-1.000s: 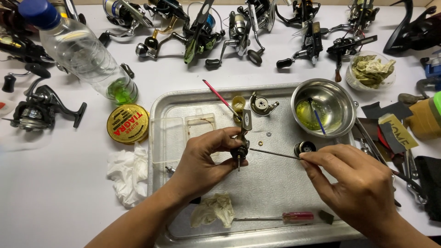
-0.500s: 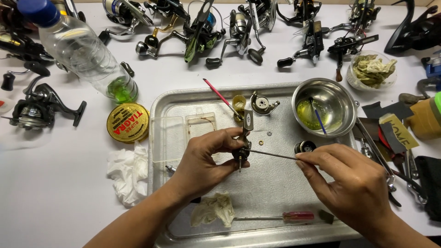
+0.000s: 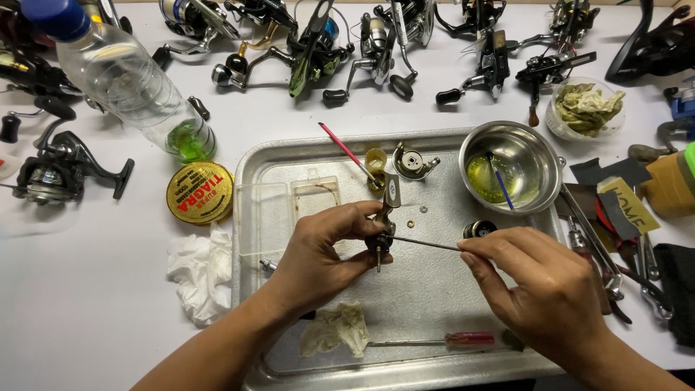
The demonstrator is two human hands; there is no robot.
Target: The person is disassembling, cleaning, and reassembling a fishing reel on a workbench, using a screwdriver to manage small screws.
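Change: almost nothing has moved since one second ago; the right hand (image 3: pixel 539 289) sits a little closer to the left hand (image 3: pixel 326 253), and the thin rod is pushed slightly more toward the part.
Left hand: fingers curled and pressed together around a small dark reel part (image 3: pixel 381 235), thumb above and fingers below; it is closed on the part, not spread.
Right hand: thumb and first fingers pinch the right end of a thin metal rod (image 3: pixel 427 244); the other fingers are folded loosely under.
Rod direction: long axis nearly level, running left to right, the tip touching the reel part and the far end a little lower in the right fingers.
Reel part direction: long axis nearly upright, a grey flat arm pointing up and away, a short pin pointing down.
Place: both are held above the middle of the metal tray (image 3: pixel 253 217), not resting on it.
Arm pose: the left forearm enters from bottom left and the right one from bottom right, the hands meeting over the tray.
Around: steel bowl (image 3: pixel 521 137) with yellow liquid at the tray's upper right, red-handled screwdriver (image 3: pixel 434 340) and a crumpled cloth (image 3: pixel 333 329) near the front edge.
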